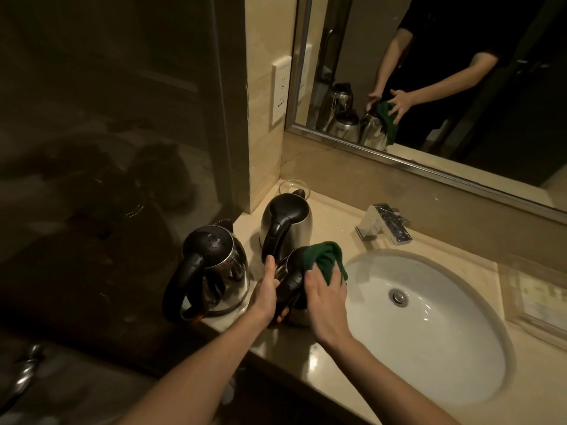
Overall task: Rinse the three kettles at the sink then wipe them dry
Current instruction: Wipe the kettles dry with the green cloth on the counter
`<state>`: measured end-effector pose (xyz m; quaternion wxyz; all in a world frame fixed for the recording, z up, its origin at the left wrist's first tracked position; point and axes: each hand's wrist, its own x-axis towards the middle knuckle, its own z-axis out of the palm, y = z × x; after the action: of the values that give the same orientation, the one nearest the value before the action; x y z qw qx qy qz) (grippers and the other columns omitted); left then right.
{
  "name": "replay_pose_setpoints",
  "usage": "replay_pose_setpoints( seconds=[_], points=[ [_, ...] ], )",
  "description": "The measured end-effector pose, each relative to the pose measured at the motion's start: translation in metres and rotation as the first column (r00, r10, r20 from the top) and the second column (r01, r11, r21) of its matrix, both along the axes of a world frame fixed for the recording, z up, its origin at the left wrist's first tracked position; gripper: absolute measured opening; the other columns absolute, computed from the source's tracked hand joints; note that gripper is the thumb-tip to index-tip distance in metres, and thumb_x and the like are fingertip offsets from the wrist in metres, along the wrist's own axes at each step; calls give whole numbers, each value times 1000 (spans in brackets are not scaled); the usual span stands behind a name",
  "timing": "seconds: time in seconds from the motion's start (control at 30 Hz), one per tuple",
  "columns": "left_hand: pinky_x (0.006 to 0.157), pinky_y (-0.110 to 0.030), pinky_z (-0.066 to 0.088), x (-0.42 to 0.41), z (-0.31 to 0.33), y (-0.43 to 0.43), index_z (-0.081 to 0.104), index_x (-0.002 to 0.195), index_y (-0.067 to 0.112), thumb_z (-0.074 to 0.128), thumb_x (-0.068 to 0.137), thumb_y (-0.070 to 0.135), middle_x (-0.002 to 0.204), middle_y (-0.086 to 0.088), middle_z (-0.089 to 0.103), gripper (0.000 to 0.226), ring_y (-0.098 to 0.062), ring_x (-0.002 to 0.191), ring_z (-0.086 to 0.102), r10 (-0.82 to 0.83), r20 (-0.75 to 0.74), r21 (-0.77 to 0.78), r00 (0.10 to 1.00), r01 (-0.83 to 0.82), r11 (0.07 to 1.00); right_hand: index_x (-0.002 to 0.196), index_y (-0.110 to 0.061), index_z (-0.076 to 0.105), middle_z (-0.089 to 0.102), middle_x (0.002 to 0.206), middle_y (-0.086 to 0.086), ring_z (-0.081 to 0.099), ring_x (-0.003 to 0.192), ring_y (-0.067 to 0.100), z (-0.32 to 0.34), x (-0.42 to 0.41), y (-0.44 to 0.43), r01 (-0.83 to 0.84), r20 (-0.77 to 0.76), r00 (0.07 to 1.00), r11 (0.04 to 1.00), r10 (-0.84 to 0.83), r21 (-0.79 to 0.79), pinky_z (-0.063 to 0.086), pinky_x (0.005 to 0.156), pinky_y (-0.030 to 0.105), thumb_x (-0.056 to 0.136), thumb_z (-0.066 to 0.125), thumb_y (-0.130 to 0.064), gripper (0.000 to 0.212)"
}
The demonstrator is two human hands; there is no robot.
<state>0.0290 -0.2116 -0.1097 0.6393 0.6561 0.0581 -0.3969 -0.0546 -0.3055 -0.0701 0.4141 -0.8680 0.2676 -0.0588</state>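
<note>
To do this well, I judge my left hand [266, 291] should stay clamped round the near kettle [291, 288], low in mid-frame on the counter [334, 216], just left of the sink [429, 258]. Meanwhile my right hand [325, 302], fingers fairly flat, presses the green cloth [325, 258] over its top. It has a black handle and a steel body. The left kettle [214, 265] seems beaded with drops.

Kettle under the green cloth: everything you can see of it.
Steel-bodied kettle with a black lid and black handle, standing on the counter near its front edge, just left of the sink. The left hand grips its handle side; the right hand presses a green cloth over its lid and right side. Much of the body is hidden; tilt cannot be told.
</note>
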Motion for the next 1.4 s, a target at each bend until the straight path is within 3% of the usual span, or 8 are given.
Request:
replay_pose_setpoints(
  seconds=[0.23, 0.47, 0.53, 0.6, 0.7, 0.83, 1.17, 1.4],
  points=[
    [37, -21, 33, -2, -4, 0, 66, 101, -10, 22, 66, 92, 56, -10, 57, 116, -18, 35, 46, 49, 51, 49, 997, -51, 997, 143, -46, 36, -7, 160, -10, -6, 146, 26, -2, -2, -10, -126, -89, 990, 972, 110, -197, 14, 118, 47, 92, 15, -62, 57],
    [37, -22, 34, -7, 6, 0, 63, 96, 5, 24, 75, 89, 50, -5, 53, 95, -15, 35, 47, 79, 60, 118, 995, -86, 989, 145, -28, 33, 26, 153, 3, 17, 142, 25, -26, 7, -22, 115, 39, 992, 990, -118, 80, 20, 114, 39, 98, 16, -54, 57],
    [38, -22, 35, -7, 7, 0, 63, 99, 5, 26, 76, 89, 54, -6, 53, 95, -14, 36, 48, 90, 58, 123, 994, -96, 988, 144, -23, 35, 32, 151, 4, 22, 142, 26, -28, 3, -26, 265, -40, 960, 853, -277, 449, 21, 114, 43, 98, 22, -57, 59],
    [38, -22, 36, -8, 9, 0, 61, 95, 5, 27, 67, 92, 57, -6, 54, 97, -14, 38, 49, 95, 59, 109, 994, -101, 989, 140, -17, 42, 45, 141, 11, 37, 134, 31, -32, -3, -32, 396, -220, 902, 506, -373, 767, 29, 109, 46, 93, 24, -67, 71],
    [41, -23, 37, -7, 9, 0, 63, 93, 5, 29, 59, 96, 59, -7, 56, 103, -16, 41, 49, 92, 65, 104, 994, -98, 990, 138, -13, 48, 54, 127, 17, 47, 123, 35, -41, -7, -41, 403, -310, 890, 259, -334, 878, 35, 102, 50, 87, 21, -76, 85],
    [41, -25, 41, -10, 10, -2, 64, 116, 5, 27, 80, 88, 72, -11, 63, 97, -17, 47, 57, 154, 107, 178, 982, -171, 969, 134, -15, 52, 57, 126, 16, 51, 118, 32, -37, -3, -44, 428, -301, 881, 340, -366, 838, 36, 100, 48, 86, 22, -77, 84],
    [99, -40, 36, -31, 38, -27, 62, 123, 17, 22, 102, 57, 120, -7, 63, 60, -30, 119, 54, 200, 510, 427, 837, -448, 786, 99, -21, 60, 58, 97, 1, 46, 101, 18, -5, 14, -61, 377, -225, 918, 548, -325, 747, 31, 92, 31, 95, 25, -64, 56],
    [101, -41, 35, -28, 31, -31, 65, 123, 12, 22, 104, 55, 126, -14, 62, 63, -32, 122, 54, 288, 509, 394, 811, -517, 759, 141, -19, 43, 52, 134, 9, 42, 131, 28, -17, 7, -60, 391, -258, 916, 545, -306, 742, 29, 109, 41, 92, 24, -69, 73]
  ],
)
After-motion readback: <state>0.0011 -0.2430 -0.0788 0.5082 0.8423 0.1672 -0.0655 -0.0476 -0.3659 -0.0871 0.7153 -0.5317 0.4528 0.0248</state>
